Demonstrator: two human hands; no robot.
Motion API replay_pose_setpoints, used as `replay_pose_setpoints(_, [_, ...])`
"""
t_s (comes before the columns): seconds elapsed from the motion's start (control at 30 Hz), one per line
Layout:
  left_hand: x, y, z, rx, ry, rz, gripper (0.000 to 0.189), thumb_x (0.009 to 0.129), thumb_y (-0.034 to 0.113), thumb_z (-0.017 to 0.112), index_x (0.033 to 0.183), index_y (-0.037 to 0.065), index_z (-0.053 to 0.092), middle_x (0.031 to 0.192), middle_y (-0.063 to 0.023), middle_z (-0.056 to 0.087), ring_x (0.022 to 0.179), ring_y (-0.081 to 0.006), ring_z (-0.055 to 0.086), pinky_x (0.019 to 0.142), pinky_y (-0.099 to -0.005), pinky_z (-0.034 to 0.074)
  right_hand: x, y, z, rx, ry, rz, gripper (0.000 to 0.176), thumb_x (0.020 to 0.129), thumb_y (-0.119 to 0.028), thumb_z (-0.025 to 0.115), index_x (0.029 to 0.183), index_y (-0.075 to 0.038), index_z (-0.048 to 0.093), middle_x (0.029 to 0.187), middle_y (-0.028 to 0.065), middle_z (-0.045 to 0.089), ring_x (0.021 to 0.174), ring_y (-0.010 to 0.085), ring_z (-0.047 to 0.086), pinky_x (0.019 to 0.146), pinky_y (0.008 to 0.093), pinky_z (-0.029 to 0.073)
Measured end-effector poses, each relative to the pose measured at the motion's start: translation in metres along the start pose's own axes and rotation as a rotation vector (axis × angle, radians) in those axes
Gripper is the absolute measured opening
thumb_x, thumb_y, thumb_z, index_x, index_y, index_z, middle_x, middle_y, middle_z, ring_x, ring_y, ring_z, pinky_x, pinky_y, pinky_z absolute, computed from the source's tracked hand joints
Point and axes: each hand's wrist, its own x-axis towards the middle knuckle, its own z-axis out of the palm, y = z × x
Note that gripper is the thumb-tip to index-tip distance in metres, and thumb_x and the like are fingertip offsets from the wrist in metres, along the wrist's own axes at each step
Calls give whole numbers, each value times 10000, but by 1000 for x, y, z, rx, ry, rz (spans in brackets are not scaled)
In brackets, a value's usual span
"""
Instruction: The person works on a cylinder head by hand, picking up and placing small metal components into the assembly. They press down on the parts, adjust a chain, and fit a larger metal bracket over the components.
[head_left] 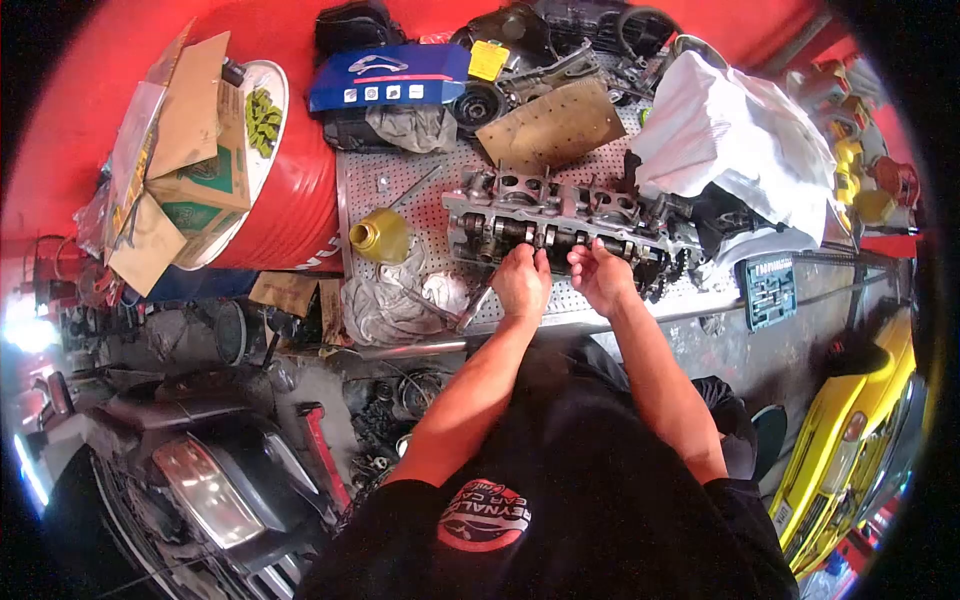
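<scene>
A metal engine cylinder head (pixel 510 205) lies on the perforated metal tabletop, with a camshaft (pixel 510 229) running along its near side. At its near edge, my left hand (pixel 522 283) is closed, thumb and fingers together by the camshaft; anything in its grip is hidden. Just to the right, my right hand (pixel 603 276) has its fingers loosely curled and the thumb apart from them, close to the camshaft. Nothing shows between those fingers. A toothed chain sprocket (pixel 682 262) sits at the head's right end.
Left of the head stand a yellowish oil bottle (pixel 380 236) and crumpled rags (pixel 385 308). Behind are a brown gasket sheet (pixel 550 125), a blue box (pixel 388 77) and a white cover (pixel 735 150). A red drum (pixel 300 190) flanks the table; a blue socket case (pixel 770 292) is at right.
</scene>
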Motion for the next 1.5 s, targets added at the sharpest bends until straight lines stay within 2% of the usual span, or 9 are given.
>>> replay_pose_setpoints(0.27, [-1,8,-11,119,-3,48,238,767,228,660,864,43,546,743,-153,606,698,-346,610,617,-452,489,-10,1,6,-808,349,-472,193,840,-189,654,775,-25,578,612,61,600,424,133,516,373,271,417])
replay_pose_setpoints(0.37, [1,0,-3,100,-40,81,234,762,226,661,849,41,547,745,-150,609,714,-335,613,627,-452,488,-9,2,5,-442,254,-306,175,813,-170,685,813,-26,586,638,66,602,446,141,519,388,262,417])
replay_pose_setpoints(0.53, [7,-10,-10,138,-144,206,208,845,236,574,768,54,507,707,-131,601,659,-315,614,559,-447,488,-12,1,9,51,-3,14,304,963,-314,444,940,-30,553,724,59,594,565,147,534,509,274,470])
replay_pose_setpoints(0.77, [11,-17,-13,12,-155,219,226,825,252,602,778,60,493,719,-129,604,670,-311,619,549,-436,492,-19,14,27,-506,427,-400,195,845,-204,645,750,-41,596,725,65,622,540,135,535,469,260,427])
replay_pose_setpoints(0.97, [12,-24,-14,97,-198,280,230,815,259,596,779,59,488,697,-125,595,645,-299,618,525,-432,506,-12,5,15,92,125,-5,275,941,-298,494,905,-37,569,773,73,617,610,153,546,549,312,467])
replay_pose_setpoints(1.1, [19,-15,-23,66,-175,276,232,821,263,592,765,66,482,691,-117,580,653,-291,607,534,-442,501,-8,6,15,67,110,-74,231,942,-258,494,895,-47,573,742,59,604,592,134,537,536,293,467])
replay_pose_setpoints(1.23, [13,-21,-15,116,-225,277,213,819,247,585,759,69,485,692,-115,579,649,-284,608,531,-438,500,-21,9,39,-267,452,-227,104,853,-141,611,863,-44,572,730,48,596,554,102,516,514,232,458])
replay_pose_setpoints(1.37, [20,-21,-16,62,-168,308,199,820,234,575,761,64,489,675,-117,583,643,-289,609,513,-440,497,0,11,3,183,116,5,272,914,-319,515,864,-57,567,746,54,609,591,139,522,561,289,458])
replay_pose_setpoints(1.5, [21,-17,-19,39,-167,286,205,822,230,581,753,57,495,674,-125,583,646,-310,601,547,-451,484,9,15,-1,243,46,-35,348,968,-351,385,867,-63,551,746,50,607,600,151,513,580,307,451])
